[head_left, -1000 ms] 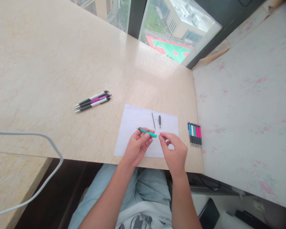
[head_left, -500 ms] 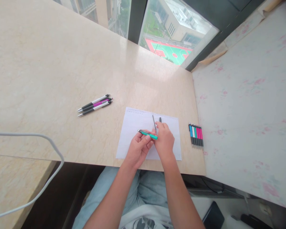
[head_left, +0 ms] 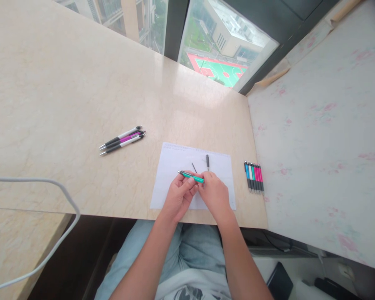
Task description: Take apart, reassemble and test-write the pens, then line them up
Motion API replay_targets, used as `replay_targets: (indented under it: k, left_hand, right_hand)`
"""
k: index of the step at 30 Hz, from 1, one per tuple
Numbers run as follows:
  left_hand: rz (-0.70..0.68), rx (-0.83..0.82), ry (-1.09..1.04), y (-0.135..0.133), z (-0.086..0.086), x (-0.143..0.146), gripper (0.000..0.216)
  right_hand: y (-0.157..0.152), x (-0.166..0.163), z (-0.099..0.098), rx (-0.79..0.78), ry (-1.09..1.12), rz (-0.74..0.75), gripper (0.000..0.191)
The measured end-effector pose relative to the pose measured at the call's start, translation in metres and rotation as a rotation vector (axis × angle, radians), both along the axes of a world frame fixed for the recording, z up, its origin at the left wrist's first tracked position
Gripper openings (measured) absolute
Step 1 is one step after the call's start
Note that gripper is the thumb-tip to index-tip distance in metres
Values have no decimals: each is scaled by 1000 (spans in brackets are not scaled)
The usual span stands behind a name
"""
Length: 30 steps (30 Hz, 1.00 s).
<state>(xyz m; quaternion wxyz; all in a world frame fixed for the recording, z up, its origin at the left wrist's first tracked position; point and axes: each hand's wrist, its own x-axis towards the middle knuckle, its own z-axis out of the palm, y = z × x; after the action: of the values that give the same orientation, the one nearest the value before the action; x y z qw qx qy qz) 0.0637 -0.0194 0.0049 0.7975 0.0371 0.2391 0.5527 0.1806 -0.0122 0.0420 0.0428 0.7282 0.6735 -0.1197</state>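
Head view, looking down over a pale marble-patterned table (head_left: 81,83).

Left hand (head_left: 178,199): fingers curled around a green pen barrel (head_left: 191,176), gripping it near its right-hand end. The barrel lies roughly level, its dark tip pointing away to the left of the hand.

Right hand (head_left: 215,195): fingertips pinched together and pressed close against the left hand at the barrel's right end. A thin dark refill (head_left: 194,167) pokes up just beyond the two hands, tilted; it seems to be pinched in the right hand, though the contact itself is hidden behind the fingers.

Under both hands: a white sheet of paper (head_left: 175,160), near the table's front edge. On the sheet just beyond the right hand lies a small dark pen part (head_left: 207,161), apart from the fingers.

Well to the right of the right hand: a row of pens (head_left: 253,176) laid side by side, blue, white, green and pink, at the table's right edge.

Well to the left of the left hand and further off: three pens (head_left: 122,139) lying together, white, purple, white, with black grips.

Far left, near the camera: a white cable (head_left: 54,183) loops across.

Below the hands: the person's lap in light blue trousers.
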Motion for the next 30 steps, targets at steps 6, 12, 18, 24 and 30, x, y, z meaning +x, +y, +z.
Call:
replay_targets:
  k: [6, 12, 18, 24, 30]
  left_hand:
    - [4, -14, 16, -1, -3, 1, 18]
    - [9, -17, 42, -1, -3, 1, 19]
    - [-6, -14, 48, 0, -3, 1, 22]
    - [-3, -20, 52, 0, -1, 1, 22]
    - [-1, -34, 44, 0, 0, 0, 22]
  right_hand:
    - [-14, 4, -5, -7, -60, 11, 11]
    - [-27, 19, 1, 130, 388, 48, 12]
    - [-41, 31, 13, 276, 829, -166, 11]
    - [-45, 23, 12, 650, 1203, -579, 24]
    - [-39, 20, 21, 812, 1335, -684, 24]
